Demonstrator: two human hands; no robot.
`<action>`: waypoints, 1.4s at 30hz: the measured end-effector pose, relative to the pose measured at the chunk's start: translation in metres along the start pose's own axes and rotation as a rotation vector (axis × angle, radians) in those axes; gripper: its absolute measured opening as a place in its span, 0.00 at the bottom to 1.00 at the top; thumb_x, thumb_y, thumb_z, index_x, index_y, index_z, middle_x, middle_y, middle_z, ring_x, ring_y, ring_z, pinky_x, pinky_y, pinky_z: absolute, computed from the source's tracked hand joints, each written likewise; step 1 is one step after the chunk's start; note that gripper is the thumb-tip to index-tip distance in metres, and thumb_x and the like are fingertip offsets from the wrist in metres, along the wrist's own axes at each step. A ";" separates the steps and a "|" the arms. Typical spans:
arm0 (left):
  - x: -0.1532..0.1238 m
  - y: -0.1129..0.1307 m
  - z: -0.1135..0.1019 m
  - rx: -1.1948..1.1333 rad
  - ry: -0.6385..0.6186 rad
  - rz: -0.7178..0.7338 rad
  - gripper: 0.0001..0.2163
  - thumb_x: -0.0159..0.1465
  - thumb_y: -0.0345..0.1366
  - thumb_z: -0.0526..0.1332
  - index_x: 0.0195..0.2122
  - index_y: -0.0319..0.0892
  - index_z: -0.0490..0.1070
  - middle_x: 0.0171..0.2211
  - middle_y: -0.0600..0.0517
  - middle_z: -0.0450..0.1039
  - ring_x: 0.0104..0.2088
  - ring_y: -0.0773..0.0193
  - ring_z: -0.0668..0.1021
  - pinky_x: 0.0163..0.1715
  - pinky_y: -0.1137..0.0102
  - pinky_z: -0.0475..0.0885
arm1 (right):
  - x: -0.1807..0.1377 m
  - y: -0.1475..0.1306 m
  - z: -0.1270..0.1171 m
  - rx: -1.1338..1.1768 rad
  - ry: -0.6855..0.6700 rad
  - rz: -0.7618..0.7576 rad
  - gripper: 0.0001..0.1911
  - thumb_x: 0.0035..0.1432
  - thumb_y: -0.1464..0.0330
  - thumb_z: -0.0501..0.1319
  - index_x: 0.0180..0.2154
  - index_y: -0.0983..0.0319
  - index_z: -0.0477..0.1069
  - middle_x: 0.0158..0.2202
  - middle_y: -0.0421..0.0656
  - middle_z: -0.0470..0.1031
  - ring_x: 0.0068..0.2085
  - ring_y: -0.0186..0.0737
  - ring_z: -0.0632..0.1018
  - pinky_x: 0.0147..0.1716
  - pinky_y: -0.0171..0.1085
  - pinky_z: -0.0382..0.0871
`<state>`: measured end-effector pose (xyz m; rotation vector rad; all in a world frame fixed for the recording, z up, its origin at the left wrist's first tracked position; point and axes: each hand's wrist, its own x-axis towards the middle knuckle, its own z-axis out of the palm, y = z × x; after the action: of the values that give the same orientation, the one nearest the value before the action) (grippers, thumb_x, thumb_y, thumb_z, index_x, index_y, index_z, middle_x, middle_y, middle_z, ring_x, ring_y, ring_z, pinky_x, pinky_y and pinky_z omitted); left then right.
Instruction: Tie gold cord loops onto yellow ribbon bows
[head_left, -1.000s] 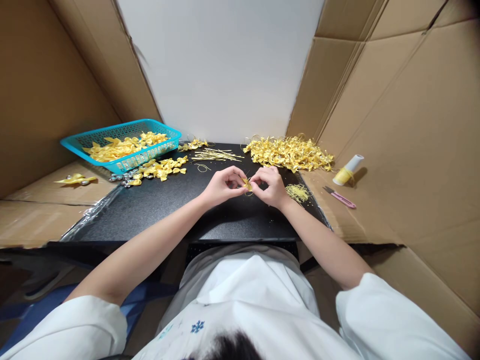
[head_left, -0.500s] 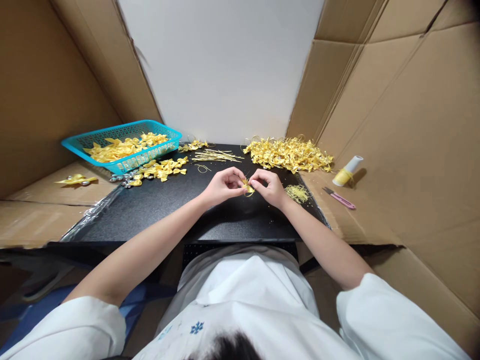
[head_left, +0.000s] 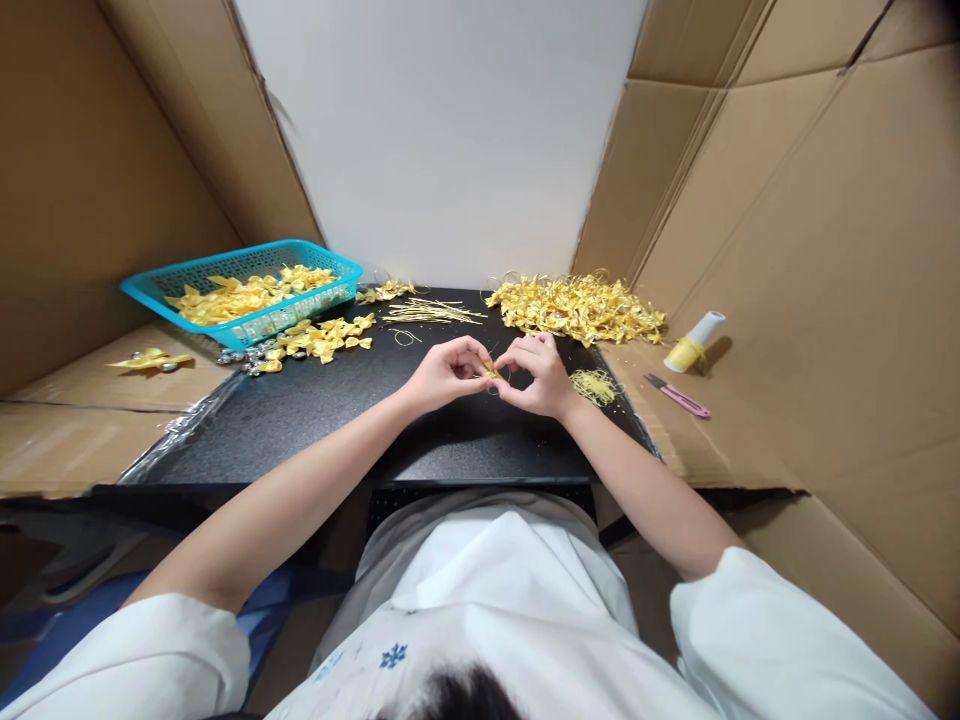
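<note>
My left hand and my right hand meet over the middle of the black table. Both pinch one small yellow ribbon bow between their fingertips, with a thin gold thread looped at it. The bow is mostly hidden by my fingers. A large heap of yellow bows lies just beyond my right hand. A small tuft of yellow thread scraps lies right of my right wrist.
A teal basket with yellow ribbon pieces stands at the far left, loose bows in front of it. Cut gold threads lie at the back middle. A thread spool and pink snips rest on cardboard at right. Cardboard walls enclose both sides.
Both hands stayed in place over the table; my right-hand fingers shifted slightly and closed tighter on the bow, covering more of it.
</note>
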<state>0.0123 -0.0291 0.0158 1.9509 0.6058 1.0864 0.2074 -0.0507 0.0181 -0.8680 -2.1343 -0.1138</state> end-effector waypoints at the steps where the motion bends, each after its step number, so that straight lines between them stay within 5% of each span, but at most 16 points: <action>1: 0.000 0.000 0.000 0.000 -0.003 -0.002 0.18 0.52 0.44 0.71 0.35 0.39 0.68 0.25 0.52 0.76 0.23 0.71 0.74 0.22 0.76 0.63 | 0.000 0.000 0.000 -0.001 0.004 0.001 0.05 0.55 0.64 0.61 0.30 0.59 0.71 0.25 0.38 0.69 0.30 0.37 0.69 0.43 0.44 0.54; 13: 0.000 -0.002 0.000 -0.052 0.027 -0.045 0.18 0.51 0.42 0.72 0.35 0.39 0.68 0.27 0.50 0.76 0.24 0.69 0.76 0.23 0.76 0.66 | 0.002 0.004 0.004 0.113 0.058 0.090 0.09 0.62 0.66 0.57 0.29 0.60 0.70 0.26 0.39 0.70 0.30 0.36 0.70 0.41 0.42 0.57; 24: 0.001 -0.004 0.000 -0.001 0.035 -0.007 0.17 0.52 0.43 0.71 0.35 0.39 0.68 0.27 0.52 0.75 0.21 0.73 0.71 0.21 0.77 0.62 | 0.002 0.002 0.000 0.281 0.146 0.154 0.06 0.57 0.65 0.58 0.32 0.59 0.70 0.26 0.39 0.67 0.29 0.38 0.68 0.36 0.40 0.63; 35: 0.000 -0.006 -0.003 0.261 0.002 0.118 0.12 0.56 0.39 0.67 0.35 0.41 0.67 0.25 0.56 0.71 0.20 0.74 0.64 0.21 0.76 0.60 | 0.003 0.008 0.002 0.143 0.016 0.114 0.07 0.56 0.71 0.57 0.28 0.60 0.73 0.28 0.39 0.75 0.31 0.38 0.72 0.41 0.42 0.60; 42: 0.000 -0.006 -0.006 0.361 -0.030 0.128 0.08 0.56 0.36 0.64 0.33 0.42 0.65 0.20 0.61 0.59 0.20 0.73 0.62 0.23 0.76 0.59 | 0.003 0.008 0.003 0.137 -0.089 0.098 0.05 0.55 0.69 0.60 0.27 0.60 0.68 0.26 0.38 0.73 0.31 0.37 0.70 0.41 0.41 0.57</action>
<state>0.0072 -0.0233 0.0127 2.3394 0.7069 1.0805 0.2093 -0.0421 0.0166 -0.9091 -2.1495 0.1222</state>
